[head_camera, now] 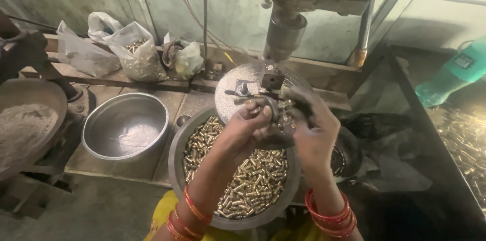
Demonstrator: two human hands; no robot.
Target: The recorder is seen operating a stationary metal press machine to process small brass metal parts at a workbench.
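Both hands meet above the pan of brass pieces (253, 180): the left hand (253, 122) pinches one small piece, while the right hand (314, 127) curls half-closed, its hold unclear. The step looks like loading the drill-press jig (272, 80) just beyond; seating it calls for fine alignment.

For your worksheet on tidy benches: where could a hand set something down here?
Free: inside the empty steel bowl, and the bench strip between it and the plastic bags. Crowded: the pan of brass pieces and the round drill table, where both hands work.

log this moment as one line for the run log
left hand: pinching small metal part | right hand: beside it, grip unclear | below: bowl of brass pieces | behind: drill press table
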